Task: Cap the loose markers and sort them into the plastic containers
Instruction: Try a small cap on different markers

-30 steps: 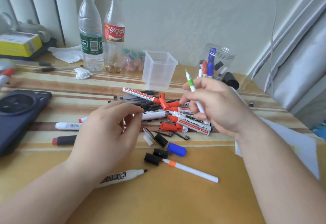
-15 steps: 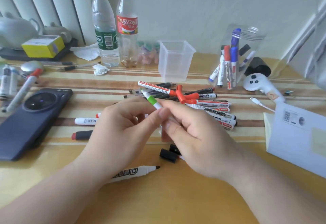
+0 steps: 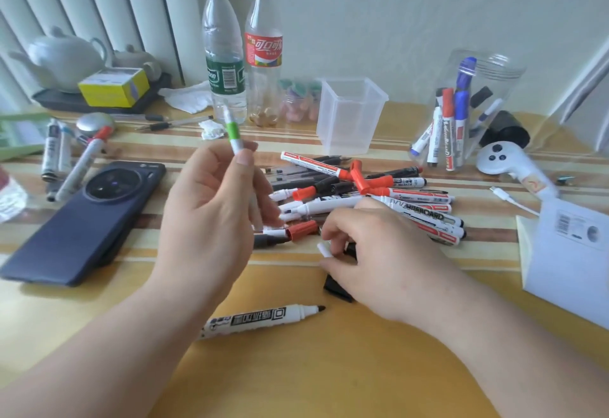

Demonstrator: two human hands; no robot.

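My left hand (image 3: 211, 216) holds a thin white marker with a green band (image 3: 233, 131) upright, its uncapped tip pointing up. My right hand (image 3: 379, 259) is down on the table by the marker pile (image 3: 379, 193), fingers curled over a small white cap (image 3: 324, 249). A black cap (image 3: 336, 289) lies under its palm edge. An uncapped white marker with a black tip (image 3: 260, 317) lies in front. An empty square clear cup (image 3: 351, 114) stands behind the pile. A round clear jar (image 3: 494, 71) at the right holds several capped markers.
A dark phone (image 3: 82, 220) lies at the left beside more markers (image 3: 79, 164). Two bottles (image 3: 224, 51) stand at the back, with a teapot (image 3: 62, 58) and yellow box (image 3: 113, 86). A white controller (image 3: 507, 162), a cable and a white paper box (image 3: 573, 253) sit at the right.
The green-banded marker passed from my right hand to my left hand, which lifted it. My right hand dropped to the table and closed on a white cap.
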